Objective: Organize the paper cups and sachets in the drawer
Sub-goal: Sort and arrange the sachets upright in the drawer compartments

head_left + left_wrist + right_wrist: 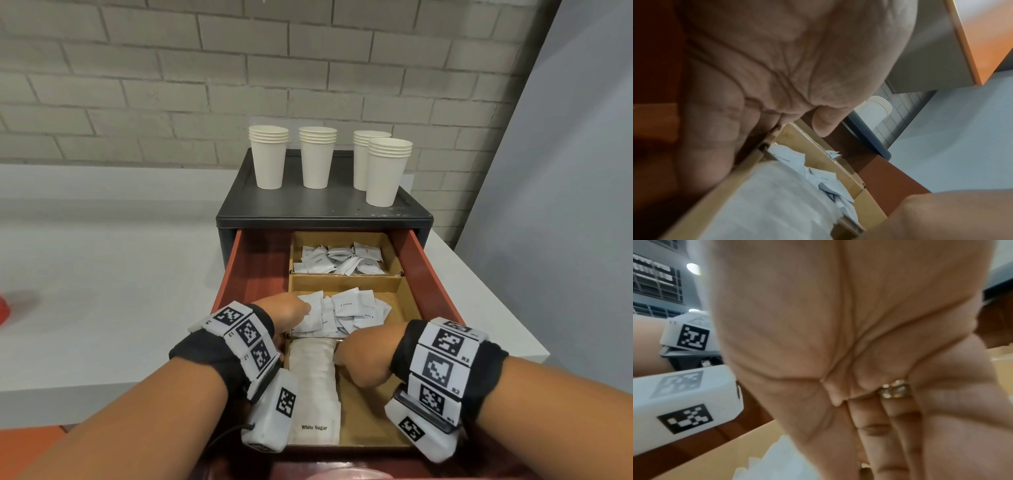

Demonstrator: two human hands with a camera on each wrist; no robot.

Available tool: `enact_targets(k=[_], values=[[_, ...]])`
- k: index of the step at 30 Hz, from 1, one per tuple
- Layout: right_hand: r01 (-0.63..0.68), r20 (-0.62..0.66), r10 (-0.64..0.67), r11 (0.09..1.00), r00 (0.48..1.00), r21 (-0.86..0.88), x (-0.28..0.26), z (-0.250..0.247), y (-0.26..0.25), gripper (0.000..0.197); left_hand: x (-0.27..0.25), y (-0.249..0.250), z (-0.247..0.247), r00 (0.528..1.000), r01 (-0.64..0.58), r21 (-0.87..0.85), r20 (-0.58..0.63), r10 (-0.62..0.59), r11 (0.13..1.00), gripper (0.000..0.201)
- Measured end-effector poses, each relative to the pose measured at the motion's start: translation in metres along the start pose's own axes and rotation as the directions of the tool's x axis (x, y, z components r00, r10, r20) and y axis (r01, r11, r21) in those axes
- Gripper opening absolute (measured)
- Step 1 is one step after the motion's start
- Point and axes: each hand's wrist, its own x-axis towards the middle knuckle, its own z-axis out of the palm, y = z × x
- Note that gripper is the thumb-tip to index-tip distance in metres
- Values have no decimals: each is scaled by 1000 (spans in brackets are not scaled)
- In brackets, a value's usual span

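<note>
Red drawer (430, 270); white cups (269, 159); white sachets (346, 306).

Bare forearms; black wristbands (219, 356) carrying white tag blocks (442, 368) with black square codes; gold ring (895, 390) on right hand.

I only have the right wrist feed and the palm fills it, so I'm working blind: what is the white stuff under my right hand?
Observer: A packed row of White Sugar sachets in the nearest compartment. The right hand is at the row's right side, fingers pointing down.
Operator: Where is the left hand?
Observer: The left hand is at the left edge of the cardboard divider, beside the loose Cream sachets in the middle compartment.
Operator: Any cups in the drawer yet?
Observer: No. Four stacks of paper cups stand on top of the black cabinet.
</note>
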Motion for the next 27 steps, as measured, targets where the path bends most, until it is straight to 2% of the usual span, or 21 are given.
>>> enact_targets(k=[5, 11, 14, 18, 22, 24, 27], values=[[-25, -33, 29, 995, 999, 100, -9, -7, 0, 33, 1, -1, -1, 1000, -10, 27, -20, 10, 1000, 43], [-57, -7, 57, 995, 998, 86, -13, -14, -2, 30, 8, -3, 0, 1000, -8, 0, -29, 8, 1000, 43], [-52, -118, 76, 979, 990, 195, -21, -19, 7, 29, 8, -3, 0, 999, -5, -45, -36, 3, 999, 43], [-30, -275, 151, 916, 950, 399, -33, -34, 21, 27, 10, 3, -4, 997, -55, -120, -65, 47, 991, 42], [-56, -388, 218, 921, 896, 386, -29, -41, 22, 28, 17, 12, -10, 990, -118, -182, -101, 100, 976, 40], [-69, -364, 231, 911, 903, 407, -24, -39, 18, 29, 23, 15, -14, 989, -109, -146, -111, 94, 983, 40], [-61, -265, 172, 922, 949, 381, -17, -36, 14, 31, 32, 21, -18, 987, -116, -105, -119, 103, 988, 40]])
